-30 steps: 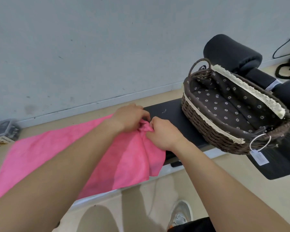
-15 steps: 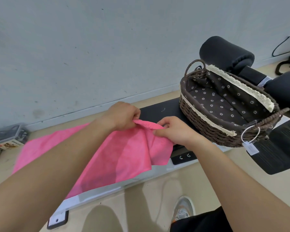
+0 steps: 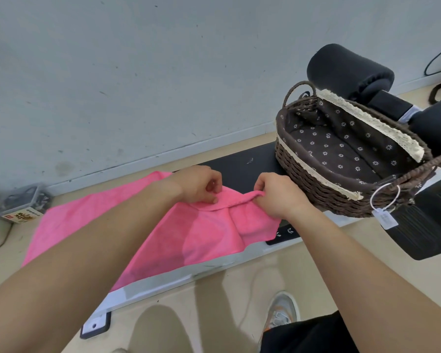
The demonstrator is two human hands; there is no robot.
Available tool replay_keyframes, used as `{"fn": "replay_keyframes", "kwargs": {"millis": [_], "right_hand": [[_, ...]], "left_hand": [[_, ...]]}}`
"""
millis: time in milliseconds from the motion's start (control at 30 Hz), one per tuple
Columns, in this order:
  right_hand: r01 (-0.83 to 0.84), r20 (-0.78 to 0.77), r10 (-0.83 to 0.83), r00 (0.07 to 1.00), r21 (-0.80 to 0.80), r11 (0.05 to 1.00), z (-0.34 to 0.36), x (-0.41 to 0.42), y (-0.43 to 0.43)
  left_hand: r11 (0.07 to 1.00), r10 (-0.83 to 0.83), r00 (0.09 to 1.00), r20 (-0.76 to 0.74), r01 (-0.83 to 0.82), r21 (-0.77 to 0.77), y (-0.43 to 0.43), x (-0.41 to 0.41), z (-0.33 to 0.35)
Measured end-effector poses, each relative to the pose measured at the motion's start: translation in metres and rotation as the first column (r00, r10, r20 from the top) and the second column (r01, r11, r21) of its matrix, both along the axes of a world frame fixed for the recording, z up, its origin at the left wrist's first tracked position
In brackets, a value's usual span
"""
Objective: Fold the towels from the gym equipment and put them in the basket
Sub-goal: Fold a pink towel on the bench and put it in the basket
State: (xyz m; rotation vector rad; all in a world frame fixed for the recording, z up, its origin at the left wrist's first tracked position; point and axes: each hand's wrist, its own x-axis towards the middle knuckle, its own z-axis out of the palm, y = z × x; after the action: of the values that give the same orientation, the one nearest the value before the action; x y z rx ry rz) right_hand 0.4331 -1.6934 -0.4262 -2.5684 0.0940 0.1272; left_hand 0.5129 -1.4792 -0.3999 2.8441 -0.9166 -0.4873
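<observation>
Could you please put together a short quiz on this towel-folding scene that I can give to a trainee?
1. True or false: a folded towel already lies in the basket.
2. What is the left hand holding? A: the basket's handle. B: an edge of the pink towel. C: nothing at all.
3. Fill in the missing word: the right hand pinches the towel's edge on the side nearer the ____.

Key
1. False: only the flowered lining shows inside.
2. B.
3. basket.
</observation>
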Motion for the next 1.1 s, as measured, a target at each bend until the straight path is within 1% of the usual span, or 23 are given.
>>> {"fn": "replay_keyframes", "kwargs": {"millis": [100,233,300,333,400,467,567,633,733,800,867,900,933,967,1000,1033,1100], "right_hand": [[-0.021,-0.034,0.021,0.999,-0.003,1.000,0.003,-0.001,-0.004],[-0.088,-0.035,0.093,0.995,0.123,0.989,0.003,-0.003,-0.005],[-0.094,-0.033,0.101,0.994,0.157,0.983,0.004,-0.004,-0.006],[-0.084,-0.026,0.089,0.996,0.165,0.983,0.003,-0.004,-0.007],[-0.038,-0.002,0.039,0.999,0.156,0.987,0.002,-0.002,-0.008],[0.022,0.020,-0.024,1.000,0.103,0.994,0.001,0.000,-0.008],[0.113,0.051,-0.113,0.992,0.006,0.994,0.003,0.004,-0.006],[0.157,0.070,-0.151,0.986,-0.077,0.985,0.002,0.007,-0.005],[0.193,0.109,-0.176,0.978,-0.172,0.966,0.000,0.008,-0.002],[0.206,0.185,-0.166,0.969,-0.218,0.954,-0.001,0.007,0.000],[0.231,0.296,-0.139,0.945,-0.304,0.924,-0.004,0.002,0.006],[0.246,0.337,-0.122,0.933,-0.355,0.902,-0.007,0.000,0.010],[0.247,0.372,-0.093,0.924,-0.392,0.886,-0.009,-0.001,0.013],[0.234,0.407,-0.054,0.912,-0.408,0.882,-0.012,-0.003,0.015],[0.189,0.407,-0.006,0.913,-0.409,0.893,-0.015,-0.004,0.017],[0.111,0.357,0.040,0.933,-0.394,0.912,-0.019,-0.005,0.018],[-0.064,0.170,0.129,0.977,-0.344,0.937,-0.025,-0.008,0.019]], "left_hand": [[0.999,0.016,1.000,0.026,-0.017,0.041,-0.002,0.004,-0.001],[0.994,0.038,0.998,-0.039,-0.034,0.105,-0.003,0.011,0.003],[0.992,0.061,0.998,-0.033,-0.057,0.110,-0.004,0.015,0.010],[0.994,0.074,0.997,0.009,-0.075,0.084,-0.005,0.018,0.015],[0.993,0.122,0.982,0.144,-0.119,-0.025,-0.008,0.027,0.025],[0.973,0.207,0.944,0.256,-0.171,-0.157,-0.016,0.036,0.031],[0.955,0.242,0.904,0.352,-0.157,-0.253,-0.037,0.048,0.028],[0.944,0.246,0.908,0.339,-0.146,-0.295,-0.053,0.053,0.019],[0.907,0.260,0.927,0.271,-0.139,-0.397,-0.067,0.059,-0.005],[0.864,0.300,0.920,0.251,-0.151,-0.481,-0.066,0.055,-0.021],[0.834,0.352,0.899,0.262,-0.174,-0.523,-0.059,0.044,-0.034],[0.843,0.359,0.892,0.273,-0.184,-0.506,-0.055,0.039,-0.040],[0.869,0.347,0.896,0.278,-0.196,-0.455,-0.051,0.035,-0.047],[0.901,0.321,0.908,0.268,-0.206,-0.381,-0.048,0.032,-0.053],[0.932,0.287,0.925,0.249,-0.209,-0.296,-0.047,0.030,-0.058],[0.953,0.259,0.939,0.224,-0.211,-0.219,-0.046,0.029,-0.062],[0.968,0.232,0.953,0.195,-0.208,-0.137,-0.047,0.031,-0.065]]}}
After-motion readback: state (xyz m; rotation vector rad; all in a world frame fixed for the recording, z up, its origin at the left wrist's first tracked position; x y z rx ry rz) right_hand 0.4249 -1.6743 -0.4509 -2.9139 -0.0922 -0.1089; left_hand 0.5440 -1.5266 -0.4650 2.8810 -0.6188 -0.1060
